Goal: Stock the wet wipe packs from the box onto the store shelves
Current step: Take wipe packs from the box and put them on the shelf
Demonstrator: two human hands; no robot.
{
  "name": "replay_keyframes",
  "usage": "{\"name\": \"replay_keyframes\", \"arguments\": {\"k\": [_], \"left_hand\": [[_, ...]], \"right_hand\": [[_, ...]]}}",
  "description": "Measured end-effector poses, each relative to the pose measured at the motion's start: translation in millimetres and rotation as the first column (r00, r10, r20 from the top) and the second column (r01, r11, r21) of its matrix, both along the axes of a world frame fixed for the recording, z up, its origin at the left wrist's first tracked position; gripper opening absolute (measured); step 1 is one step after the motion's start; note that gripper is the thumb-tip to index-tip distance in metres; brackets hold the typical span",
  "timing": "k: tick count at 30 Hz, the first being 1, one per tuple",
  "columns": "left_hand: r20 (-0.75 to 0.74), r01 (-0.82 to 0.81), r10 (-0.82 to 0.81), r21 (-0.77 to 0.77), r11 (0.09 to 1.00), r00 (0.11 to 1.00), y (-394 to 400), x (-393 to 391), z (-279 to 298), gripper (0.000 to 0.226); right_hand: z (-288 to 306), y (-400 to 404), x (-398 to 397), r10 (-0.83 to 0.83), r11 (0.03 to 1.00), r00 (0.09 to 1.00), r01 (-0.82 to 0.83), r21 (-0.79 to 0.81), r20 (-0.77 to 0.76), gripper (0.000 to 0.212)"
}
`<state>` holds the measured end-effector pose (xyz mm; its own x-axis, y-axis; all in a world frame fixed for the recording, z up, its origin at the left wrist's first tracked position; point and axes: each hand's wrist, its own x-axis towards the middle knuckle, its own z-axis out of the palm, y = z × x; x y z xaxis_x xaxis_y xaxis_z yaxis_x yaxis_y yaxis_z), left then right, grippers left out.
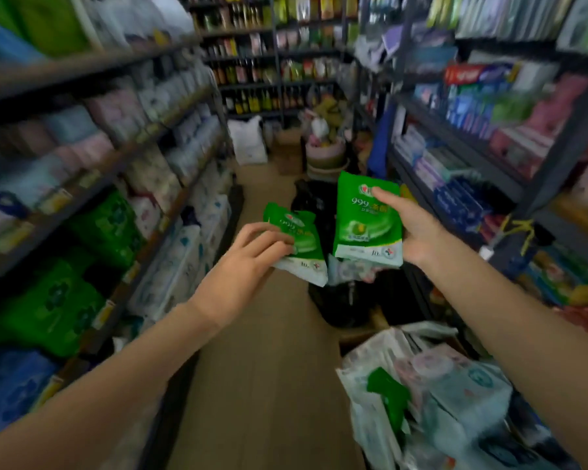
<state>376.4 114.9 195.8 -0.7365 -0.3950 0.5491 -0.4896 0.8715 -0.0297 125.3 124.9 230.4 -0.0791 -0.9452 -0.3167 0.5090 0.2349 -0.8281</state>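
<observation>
- The person stands in a narrow shop aisle, both bare arms stretched forward over the tan floor (265,351).
- The left hand (248,262) grips a green wet wipe pack (297,239) near its lower end, fingers curled over the front face; the pack tilts with its pale bottom edge pointing down and to the right.
- The right hand (413,232) holds a second green wet wipe pack (365,215) upright, thumb pressed across the printed front near the top and the other fingers hidden behind it.
- The two packs hang in the air close beside each other over the middle of the aisle, not touching; the right one sits a little higher.
- At lower right an open box (360,337) holds a loose clear plastic bag (364,401) stuffed with more packs, mostly pale ones, with one green pack (386,395) showing among them.
- The left shelves (140,147) carry soft pink, white and blue packages, and lower down large green bundles (58,300).
- The right shelves (455,144) are lined with small boxes that look like toothpaste, though blur hides the detail.
- Just past the hands a black bag (336,300) sits on the floor, and further back a white sack (248,140) stands beside stacked basins.
- Bottles fill the far shelves (269,56) at the end of the aisle.
</observation>
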Motion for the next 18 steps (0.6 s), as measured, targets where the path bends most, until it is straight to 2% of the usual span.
{"name": "replay_keyframes", "arguments": {"k": [2, 6, 8, 11, 14, 15, 16, 18], "left_hand": [[-0.069, -0.049, 0.046, -0.049, 0.998, 0.997, -6.3, 42.5, 30.2, 0.029], [-0.225, -0.213, 0.183, -0.118, 0.97, 0.957, -13.9, 137.1, 97.5, 0.016], [-0.205, -0.295, 0.257, -0.18, 0.938, 0.944, -10.0, 189.2, 127.5, 0.015], [-0.109, -0.365, 0.348, -0.295, 0.883, 0.931, 7.6, 256.6, 159.4, 0.021], [-0.037, -0.4, 0.422, -0.406, 0.822, 0.906, 32.8, 311.7, 180.9, 0.009], [-0.052, -0.444, 0.466, -0.413, 0.795, 0.883, 39.5, 331.9, 186.7, 0.006], [-0.1, -0.509, 0.511, -0.374, 0.776, 0.854, 44.5, 351.4, 192.8, 0.011], [-0.309, -0.614, 0.564, -0.089, 0.784, 0.766, 58.3, 383.4, 206.4, 0.031]], "right_hand": [[28.0, -4.4, 45.1, 0.077, 0.997, 0.995, -0.074, -0.036, 0.067, 0.037], [88.7, -21.0, 153.8, 0.277, 0.953, 0.957, -0.262, -0.151, 0.089, 0.033], [117.0, -28.8, 213.2, 0.352, 0.924, 0.933, -0.334, -0.189, 0.073, 0.037], [151.7, -36.5, 300.4, 0.465, 0.865, 0.884, -0.445, -0.233, 0.039, 0.031], [182.6, -29.5, 380.3, 0.61, 0.77, 0.792, -0.595, -0.23, -0.007, 0.034], [190.3, -30.7, 403.1, 0.607, 0.769, 0.795, -0.592, -0.241, -0.015, 0.033], [199.3, -29.7, 424.2, 0.589, 0.776, 0.808, -0.571, -0.268, -0.014, 0.029], [214.0, -34.8, 464.9, 0.545, 0.782, 0.838, -0.515, -0.352, -0.016, 0.025]]}}
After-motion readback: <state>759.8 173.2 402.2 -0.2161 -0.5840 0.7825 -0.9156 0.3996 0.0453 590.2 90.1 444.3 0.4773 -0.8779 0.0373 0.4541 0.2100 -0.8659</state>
